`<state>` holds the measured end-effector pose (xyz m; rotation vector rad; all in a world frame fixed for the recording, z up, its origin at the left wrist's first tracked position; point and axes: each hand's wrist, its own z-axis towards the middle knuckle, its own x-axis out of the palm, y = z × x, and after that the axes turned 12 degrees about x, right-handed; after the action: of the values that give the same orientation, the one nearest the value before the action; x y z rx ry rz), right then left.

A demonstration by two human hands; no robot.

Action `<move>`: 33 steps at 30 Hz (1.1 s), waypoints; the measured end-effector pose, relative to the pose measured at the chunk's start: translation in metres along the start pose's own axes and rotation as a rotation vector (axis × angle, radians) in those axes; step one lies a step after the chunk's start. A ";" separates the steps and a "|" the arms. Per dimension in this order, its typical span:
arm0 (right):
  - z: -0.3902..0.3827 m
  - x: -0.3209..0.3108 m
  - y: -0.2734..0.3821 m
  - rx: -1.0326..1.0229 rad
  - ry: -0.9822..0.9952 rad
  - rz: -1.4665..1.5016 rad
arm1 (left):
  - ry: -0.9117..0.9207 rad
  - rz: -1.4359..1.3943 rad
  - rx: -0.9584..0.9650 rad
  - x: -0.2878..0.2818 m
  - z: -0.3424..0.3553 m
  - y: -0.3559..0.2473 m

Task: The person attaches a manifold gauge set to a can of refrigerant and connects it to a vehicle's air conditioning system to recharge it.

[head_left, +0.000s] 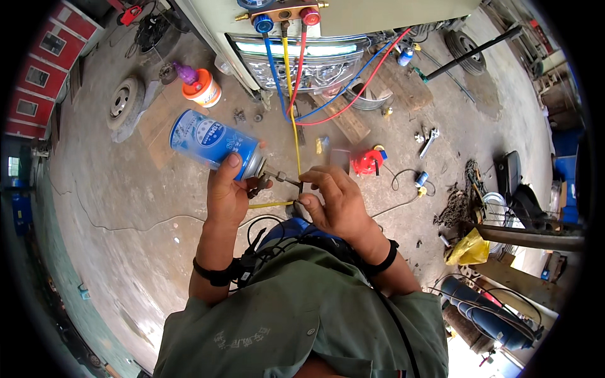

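My left hand [228, 192] is closed round the neck end of a blue refrigerant can [211, 138], which lies tilted on its side with its base to the upper left. A metal can-tap valve [280, 176] sits on the can's neck, its stem pointing right. The fingers of my right hand [337, 205] pinch at the small bar handle on that stem, partly hiding it. Beside these fingers runs a yellow hose [295, 135], coming down from a gauge manifold [283, 11] with blue and red knobs. Part of a yellow hose also shows below the valve.
The manifold hangs at a vehicle's front above a headlight [302, 63]; blue and red hoses loop from it. On the floor are a white-and-orange bucket [203, 94], a wheel [124, 103], a red can-like object [367, 162], a wrench [430, 142], planks [343, 120] and a dark cylinder [485, 312].
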<state>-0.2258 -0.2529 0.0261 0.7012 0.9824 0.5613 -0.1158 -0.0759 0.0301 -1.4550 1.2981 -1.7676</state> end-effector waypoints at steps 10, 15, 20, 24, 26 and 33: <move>-0.008 0.019 -0.017 0.322 0.092 0.381 | 0.036 -0.013 -0.012 0.008 0.001 0.011; -0.004 0.014 -0.009 0.996 0.366 1.227 | 0.032 0.021 -0.010 0.009 0.009 0.008; -0.004 0.015 -0.020 0.039 -0.035 -0.053 | 0.000 0.009 -0.024 0.011 0.009 0.012; -0.002 0.016 -0.015 0.845 0.349 0.657 | 0.037 0.054 -0.026 0.004 0.009 0.011; -0.003 0.016 -0.010 1.005 0.369 0.778 | 0.050 0.048 0.010 0.000 0.009 0.010; 0.007 0.008 -0.010 -0.050 0.019 -0.091 | -0.025 0.035 -0.021 -0.003 0.009 0.009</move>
<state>-0.2145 -0.2559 0.0165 0.6045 1.0096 0.5113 -0.1083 -0.0802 0.0209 -1.4518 1.3250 -1.7133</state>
